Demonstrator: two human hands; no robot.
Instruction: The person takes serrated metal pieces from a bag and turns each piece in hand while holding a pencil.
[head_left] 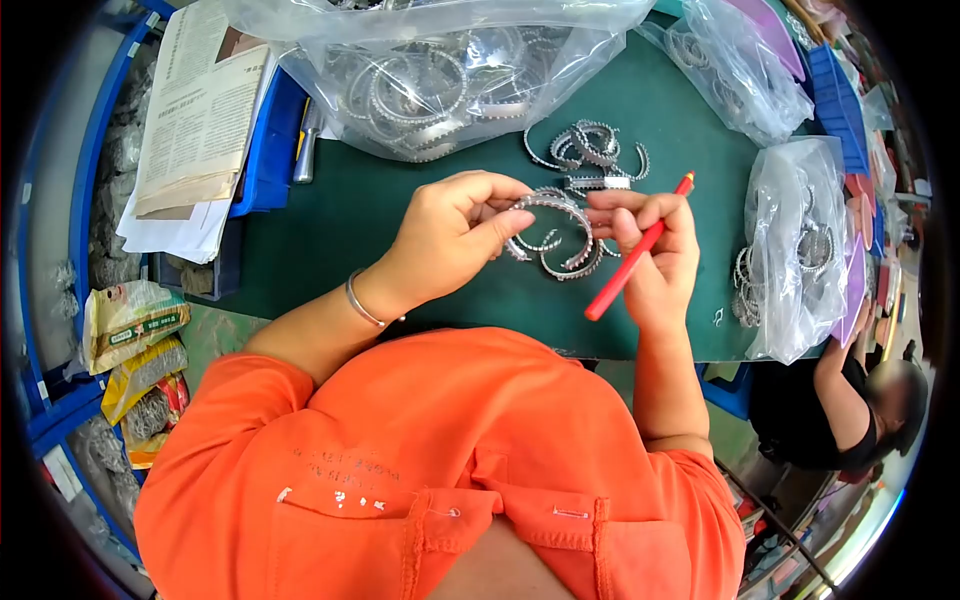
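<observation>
My left hand pinches the left side of an open, toothed metal ring between thumb and fingers. On the ring's right side, the fingertips of my right hand are close to it or touching; exact contact cannot be made out. A red pen is held in my right hand, slanting across the fingers. Below and behind the held ring lie more toothed rings, partly overlapped by it. Just beyond my hands, a small pile of similar metal rings rests on the green table.
A large clear bag of rings lies at the far side. More bags are on the right. Papers top a blue bin at left, near a metal-ended tool. Another person is at lower right.
</observation>
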